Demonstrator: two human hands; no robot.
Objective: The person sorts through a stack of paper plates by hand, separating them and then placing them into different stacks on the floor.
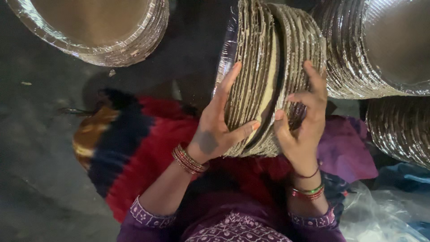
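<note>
A stack of silver paper plates (pixel 268 76) stands on its rims in the person's lap, edges facing up, pressed between both hands. The left hand (pixel 219 125) lies flat against the stack's left face, fingers spread and thumb hooked over the near rims; the right hand (pixel 304 121) clasps the right portion, fingers curled over the rims, and a dark gap parts the plates between the thumbs. Room is tight to the right: another plate pile (pixel 380 49) touches the held stack, with a further pile (pixel 401 130) below it. To the left, bare grey floor (pixel 40 112) lies open, a third pile (pixel 98 31) well apart
</note>
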